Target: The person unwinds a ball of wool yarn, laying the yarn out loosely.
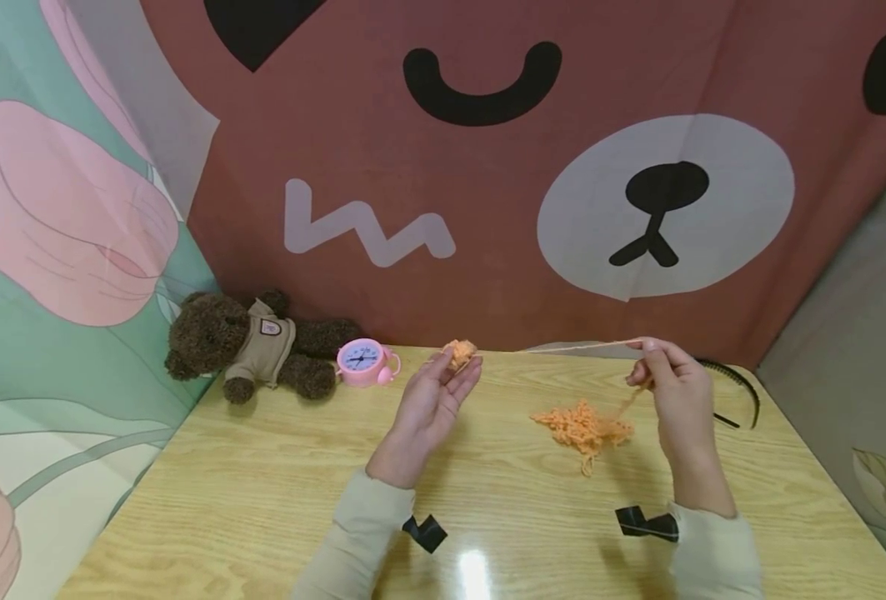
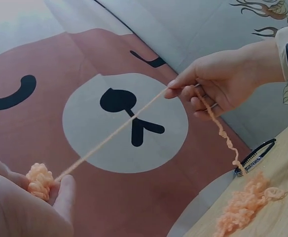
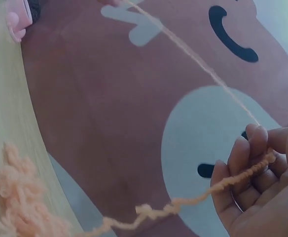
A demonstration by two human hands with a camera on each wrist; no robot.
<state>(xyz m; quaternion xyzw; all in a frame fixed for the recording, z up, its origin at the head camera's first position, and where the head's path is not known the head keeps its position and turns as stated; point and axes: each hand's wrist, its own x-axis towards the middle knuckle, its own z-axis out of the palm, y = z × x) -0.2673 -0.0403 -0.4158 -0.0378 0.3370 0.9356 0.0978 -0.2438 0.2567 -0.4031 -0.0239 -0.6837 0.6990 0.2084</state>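
A small ball of orange yarn is held between the thumb and fingers of my left hand, above the table. From it a strand of yarn runs taut to the right. My right hand pinches that strand between thumb and forefinger, well apart from the left. Below the right hand the strand hangs, crinkled, down to a loose pile of orange yarn on the table. The right wrist view shows the crinkled length crossing the curled fingers.
On the wooden table, a brown teddy bear lies at the back left beside a pink alarm clock. A black headband lies at the back right. A printed cloth hangs behind the table.
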